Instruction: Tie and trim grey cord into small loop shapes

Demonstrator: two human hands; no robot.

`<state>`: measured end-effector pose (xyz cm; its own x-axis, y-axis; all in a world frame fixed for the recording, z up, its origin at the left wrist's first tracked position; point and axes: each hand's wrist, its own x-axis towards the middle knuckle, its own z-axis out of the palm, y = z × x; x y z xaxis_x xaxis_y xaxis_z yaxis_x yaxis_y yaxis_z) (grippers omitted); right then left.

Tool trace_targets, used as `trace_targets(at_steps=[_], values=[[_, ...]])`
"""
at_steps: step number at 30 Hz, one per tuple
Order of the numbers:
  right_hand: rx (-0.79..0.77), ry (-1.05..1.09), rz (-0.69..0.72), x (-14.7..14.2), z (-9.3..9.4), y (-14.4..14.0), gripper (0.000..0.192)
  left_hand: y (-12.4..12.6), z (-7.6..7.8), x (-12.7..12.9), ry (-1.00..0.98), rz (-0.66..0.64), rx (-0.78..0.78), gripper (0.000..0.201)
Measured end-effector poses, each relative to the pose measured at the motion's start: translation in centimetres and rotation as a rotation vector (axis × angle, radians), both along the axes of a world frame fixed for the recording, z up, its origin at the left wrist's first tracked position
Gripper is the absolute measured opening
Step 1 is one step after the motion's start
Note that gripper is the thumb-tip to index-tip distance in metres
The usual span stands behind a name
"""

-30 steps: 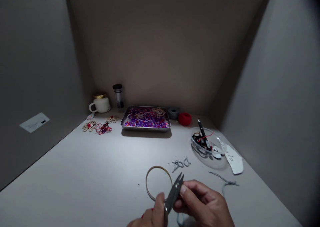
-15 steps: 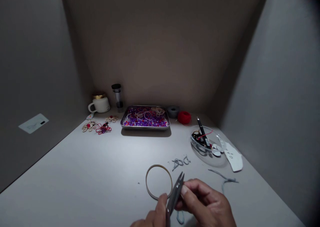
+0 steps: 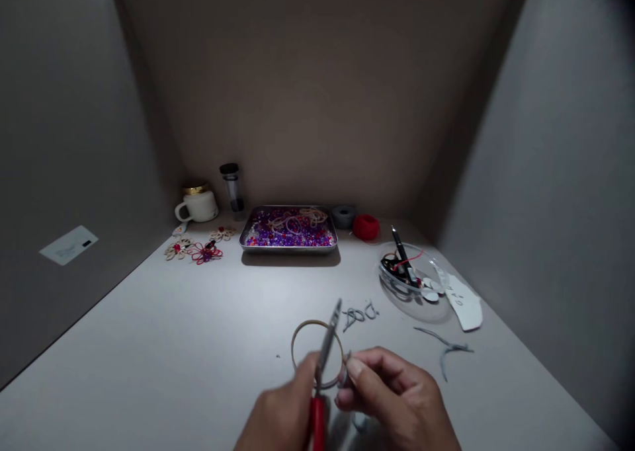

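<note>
My left hand point(image 3: 282, 408) is closed round a pair of scissors point(image 3: 327, 348) with a red handle; the blades point up and away from me. Between thumb and fingers, my right hand point(image 3: 399, 398) pinches a piece of grey cord point(image 3: 346, 364), its lower part hanging blurred beneath the hand. A thin gold-brown ring point(image 3: 299, 330) is behind the scissor blades, which cross in front of its right side. Just past it are curled grey cord scraps point(image 3: 355, 316). A longer grey cord piece point(image 3: 449, 347) rests to the right of my right hand.
A metal tray point(image 3: 290, 248) of purple and red beads stands at the back, beside grey point(image 3: 344, 217) and red cord spools point(image 3: 366, 227). Cord flowers point(image 3: 205, 252) and a white mug point(image 3: 200, 207) are left. A clear bowl point(image 3: 431, 274) holding a pen stands right, by a white card point(image 3: 465, 303).
My left hand has turned the scissors upright and drawn them left, off the cord; the red handle now shows. My right hand still pinches the cord.
</note>
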<state>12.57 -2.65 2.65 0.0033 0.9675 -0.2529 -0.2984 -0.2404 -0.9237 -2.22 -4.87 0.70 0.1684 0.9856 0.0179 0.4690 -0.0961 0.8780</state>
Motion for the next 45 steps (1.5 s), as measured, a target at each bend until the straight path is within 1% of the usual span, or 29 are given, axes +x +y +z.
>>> trace_targets(at_steps=[2,3,5,6,8,10,12,15,17,19,21,23,27,30,32,33,34,36,38,40,42,43,45], values=[[-0.062,0.137,0.023,-0.1,-0.1,0.3,0.027,0.9,2.0,-0.4,-0.03,0.049,0.02,0.028],[-0.091,0.197,0.037,-0.1,-0.2,0.4,0.026,1.3,2.7,-0.5,-0.05,0.079,-0.014,0.026],[-0.132,0.28,0.07,0.1,-0.5,0.6,0.024,1.9,3.5,-0.7,-0.131,0.104,-0.166,0.026],[-0.141,0.302,0.087,0.2,-0.5,0.7,0.024,2.1,3.5,-0.6,-0.184,0.113,-0.257,0.029],[-0.138,0.32,0.121,0.4,-0.7,0.7,0.023,2.3,2.9,-0.5,-0.316,0.132,-0.416,0.035],[-0.116,0.313,0.155,0.5,-0.8,0.5,0.021,2.4,2.0,-0.3,-0.473,0.145,-0.516,0.04],[-0.049,0.29,0.205,0.5,-0.9,0.2,0.02,2.3,1.2,-0.1,-0.627,0.132,-0.57,0.042],[0.139,0.269,0.312,0.4,-1.2,-0.3,0.018,2.0,0.9,0.0,-0.742,0.097,-0.619,0.044],[0.263,0.249,0.363,0.3,-1.4,-0.6,0.015,1.8,1.3,0.1,-0.758,0.082,-0.653,0.048],[0.352,0.191,0.409,0.3,-1.6,-0.8,0.01,1.7,1.7,0.2,-0.749,0.078,-0.674,0.053],[0.408,0.111,0.464,0.5,-1.6,-0.8,0.008,1.6,2.1,0.2,-0.734,0.079,-0.678,0.056],[0.439,0.05,0.508,0.7,-1.6,-0.7,0.008,1.6,2.2,0.2,-0.723,0.075,-0.678,0.055],[0.49,-0.004,0.522,1.0,-1.6,-0.4,0.009,1.6,2.0,0.2,-0.726,0.076,-0.646,0.051],[0.52,-0.048,0.544,1.1,-1.6,-0.3,0.01,1.7,2.2,0.3,-0.735,0.088,-0.633,0.055],[0.507,-0.054,0.555,1.1,-1.6,-0.3,0.009,1.8,2.3,0.4,-0.735,0.079,-0.65,0.058],[0.5,-0.06,0.534,1.1,-1.7,-0.4,0.009,1.8,2.4,0.4,-0.731,0.079,-0.654,0.059],[0.493,-0.062,0.483,1.2,-1.7,-0.5,0.007,1.8,2.4,0.4,-0.73,0.09,-0.648,0.059],[0.441,-0.034,0.303,1.2,-1.8,-0.6,0.004,1.8,2.4,0.3,-0.753,0.145,-0.598,0.056],[0.324,0.055,0.132,1.1,-1.9,-0.4,0.015,1.9,2.4,0.2,-0.82,0.231,-0.518,0.055],[0.167,0.164,0.038,1.0,-2.1,0.0,0.025,2.1,2.4,0.1,-0.887,0.293,-0.451,0.056],[0.026,0.218,-0.003,0.7,-2.2,0.3,0.026,2.1,2.3,0.1,-0.925,0.311,-0.427,0.058],[-0.029,0.225,-0.002,0.5,-2.3,0.4,0.027,2.1,2.2,0.2,-0.936,0.309,-0.429,0.06],[-0.112,0.212,0.063,0.1,-2.6,0.4,0.029,2.0,1.9,0.3,-0.952,0.291,-0.454,0.062]])
